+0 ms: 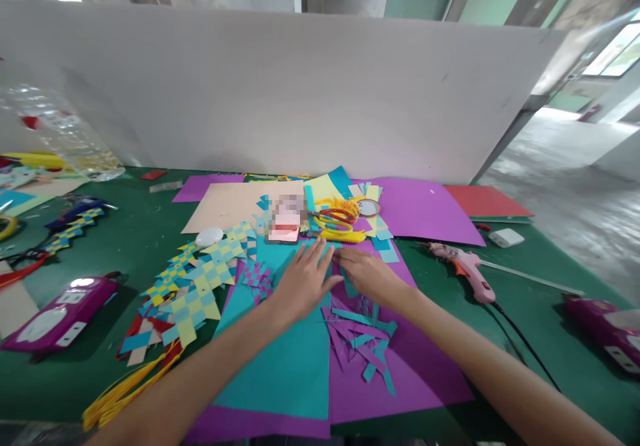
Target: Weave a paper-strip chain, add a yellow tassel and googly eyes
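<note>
When moving the right hand (369, 277) low over the purple sheet (405, 386), beware of scattering the loose strips (367, 331) near its wrist, probably too light to resist a brush. See the left hand (303, 283) spread, palm down over the teal sheet (285, 373), and the right with fingers close together; impossible to tell whether pinching anything. Avoid knocking the scissors (338, 218) just beyond the fingertips.

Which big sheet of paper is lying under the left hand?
The teal sheet, left of the cut strips; the purple sheet beside it is under the right forearm.
</note>
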The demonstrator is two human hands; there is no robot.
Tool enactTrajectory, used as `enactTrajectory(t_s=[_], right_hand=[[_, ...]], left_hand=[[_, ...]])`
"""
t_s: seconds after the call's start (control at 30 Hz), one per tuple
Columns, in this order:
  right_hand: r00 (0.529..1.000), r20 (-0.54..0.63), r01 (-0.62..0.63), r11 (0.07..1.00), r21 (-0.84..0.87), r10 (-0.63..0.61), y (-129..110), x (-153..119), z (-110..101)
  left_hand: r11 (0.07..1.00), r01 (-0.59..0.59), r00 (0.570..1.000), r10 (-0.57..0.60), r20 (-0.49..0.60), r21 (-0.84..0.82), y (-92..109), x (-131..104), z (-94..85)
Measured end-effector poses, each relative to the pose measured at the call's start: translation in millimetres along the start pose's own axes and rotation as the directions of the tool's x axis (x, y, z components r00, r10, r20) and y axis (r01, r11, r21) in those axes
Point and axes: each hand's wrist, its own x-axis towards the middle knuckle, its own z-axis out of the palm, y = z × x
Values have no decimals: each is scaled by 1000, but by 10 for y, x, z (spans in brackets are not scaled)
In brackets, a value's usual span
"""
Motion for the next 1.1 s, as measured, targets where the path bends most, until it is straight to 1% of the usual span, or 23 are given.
enactTrajectory(t_s=[0.07, 0.13, 0.2, 0.27, 0.3, 0.33, 0.37, 0.43, 0.5, 0.57, 0.6, 0.67, 0.77, 0.83, 0.9, 1.0, 1.03, 1.1], right_hand=[[1000, -2, 6, 1000, 5, -6, -13, -10, 13], [1000, -18, 13, 1000, -4, -13, -16, -17, 14], [999, -46, -15, 1000, -16, 14, -8, -10, -13], [991, -98, -101, 994, -49, 95, 5, 21, -74], [982, -126, -153, 985, -78, 142, 11, 47, -113], [970, -153, -205, 972, -115, 187, 18, 78, -153], [959, -170, -253, 955, -154, 226, 23, 114, -190], [937, -164, -340, 916, -213, 309, 34, 185, -244], [909, -121, -416, 879, -235, 398, 50, 242, -264], [893, -80, -448, 863, -234, 443, 84, 272, -258], [893, -68, -448, 864, -231, 445, 110, 276, -250], [904, -54, -425, 877, -224, 424, 175, 268, -235], [922, -31, -384, 902, -199, 386, 277, 240, -221], [931, -23, -361, 915, -181, 363, 329, 231, -215], [938, -25, -345, 924, -168, 345, 361, 233, -210], [944, -40, -329, 931, -156, 327, 381, 231, -209], [947, -44, -322, 934, -153, 319, 382, 222, -212], [954, -51, -300, 943, -145, 296, 373, 183, -227]], left_hand=[[1000, -19, 999, 18, 36, 22, -73, 45, 75], [999, -37, 999, 37, 6, 28, -37, -39, 108], [997, -75, 996, 76, -36, 13, 55, -193, 68], [997, -73, 996, 72, -58, -15, 119, -314, -25], [996, -77, 995, 74, -64, -33, 120, -335, -71], [997, -59, 996, 56, -69, -43, 99, -324, -104], [999, -36, 995, 33, -97, -33, 56, -282, -118], [1000, 3, 995, -3, -104, 5, -66, -142, -79], [998, 45, 997, -42, -64, 36, -179, -6, 20], [996, 76, 997, -76, -9, 44, -223, 41, 107], [997, 66, 998, -67, 3, 41, -213, 23, 126], [999, 28, 1000, -28, -12, 26, -148, -73, 97], [999, -17, 1000, 16, -23, -37, -50, -204, -44], [998, -11, 999, 8, -43, -64, -45, -182, -106], [998, 22, 998, -24, -54, -50, -83, -86, -96], [998, 13, 999, -11, 35, -58, -118, 10, -3], [997, -11, 998, 15, 55, -74, -104, -10, 21], [989, -81, 994, 90, 68, -127, -39, -144, 30]])
